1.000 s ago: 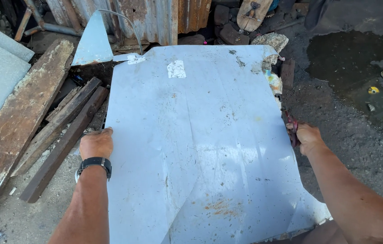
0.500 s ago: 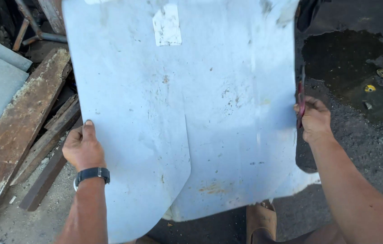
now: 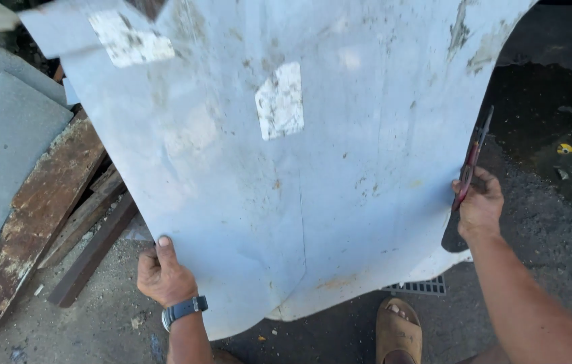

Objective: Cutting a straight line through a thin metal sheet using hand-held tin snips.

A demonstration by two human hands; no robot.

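You hold a large, pale grey sheet of thin metal (image 3: 299,168) lifted in front of you, its scuffed face dotted with rust specks and two torn white label patches (image 3: 280,101). Your left hand (image 3: 162,275), with a dark wristwatch (image 3: 183,310) on the wrist, grips the sheet's lower left edge, thumb on the face and fingers (image 3: 147,264) curled shut behind it. Your right hand (image 3: 480,205) is closed on the sheet's right edge together with a pair of red-handled snips (image 3: 471,162), whose blades point upward along that edge. The sheet hangs above the gritty concrete ground (image 3: 97,323), its rounded lower edge just over your sandalled foot (image 3: 399,331) and a small metal drain grate (image 3: 420,287). To the left lie rusty, weathered wooden planks (image 3: 43,209) and flat grey slabs (image 3: 3,148). To the right a dark wet patch (image 3: 542,114) spreads on the ground with a small yellow scrap (image 3: 565,148) in it. No container shows in view.
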